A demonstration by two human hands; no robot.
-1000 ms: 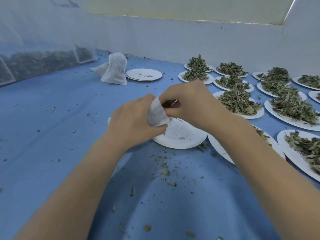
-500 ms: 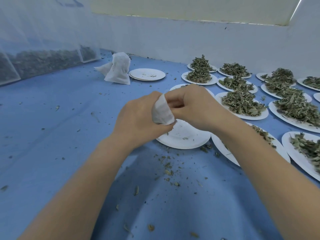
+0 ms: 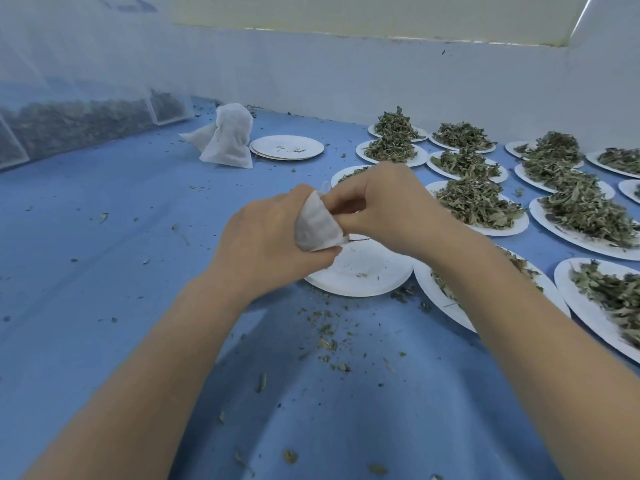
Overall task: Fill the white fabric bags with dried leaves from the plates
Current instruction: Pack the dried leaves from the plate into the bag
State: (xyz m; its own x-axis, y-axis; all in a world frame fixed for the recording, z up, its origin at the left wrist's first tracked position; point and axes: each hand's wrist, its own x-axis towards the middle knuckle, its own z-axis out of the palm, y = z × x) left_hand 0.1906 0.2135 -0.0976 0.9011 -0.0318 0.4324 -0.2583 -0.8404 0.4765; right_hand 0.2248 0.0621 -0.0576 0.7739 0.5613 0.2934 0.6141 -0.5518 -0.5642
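bag (image 3: 317, 225) between fingers (image 3: 341, 202) (both hands)

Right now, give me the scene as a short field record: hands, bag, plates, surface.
left hand: grips small white bag
right hand: fingers pinch at the bag's top
bag position: held above near-empty plate
full plates: many to the right, heaped with dried leaves
far bags: white fabric bags beside another near-empty plate
surface: blue table, scattered leaf crumbs
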